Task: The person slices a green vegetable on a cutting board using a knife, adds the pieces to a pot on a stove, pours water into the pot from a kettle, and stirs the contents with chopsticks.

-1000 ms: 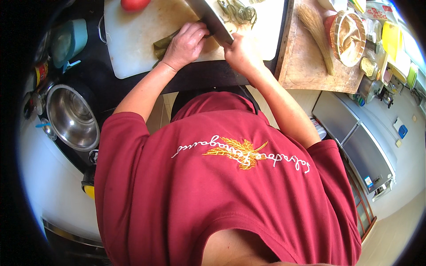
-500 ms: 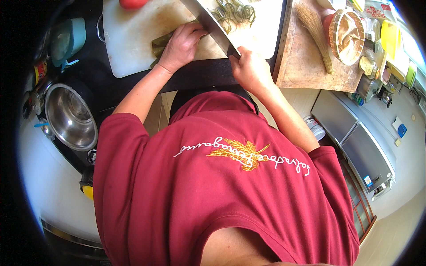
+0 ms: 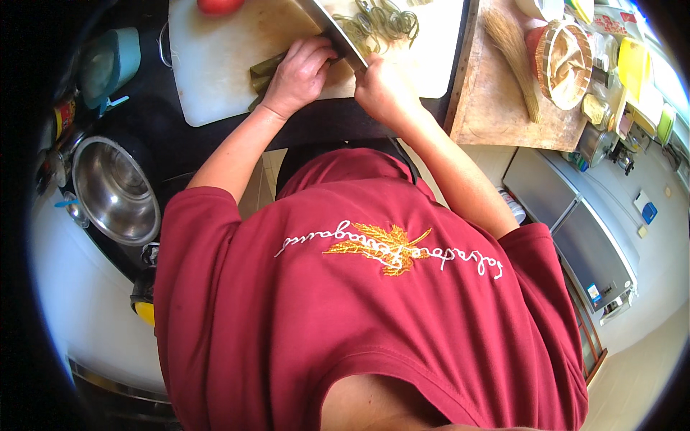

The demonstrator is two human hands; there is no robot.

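A white cutting board point(image 3: 208, 65) lies at the top of the view. My left hand point(image 3: 296, 75) presses on a dark green rolled strip that looks like kelp point(image 3: 263, 73), its fingers curled and close to the blade. My right hand point(image 3: 387, 93) is closed round the handle of a broad kitchen knife point(image 3: 332, 33), whose blade slants up and left beside the left fingertips. Thin green shreds point(image 3: 384, 23) are heaped right of the blade. A red tomato point(image 3: 220, 6) sits at the board's far left. My left hand covers part of the strip.
To the right, a wooden board point(image 3: 489, 118) carries a straw brush point(image 3: 512, 61) and a lined basket point(image 3: 568, 65). Jars and containers crowd beyond it. A steel basin point(image 3: 115, 190) and a blue-green container point(image 3: 122, 61) stand on the left. A grey fridge point(image 3: 575, 223) is lower right.
My right hand and the knife have shifted left and slightly away from me, bringing the handle nearer to my left hand. The left hand keeps its hold on the strip.
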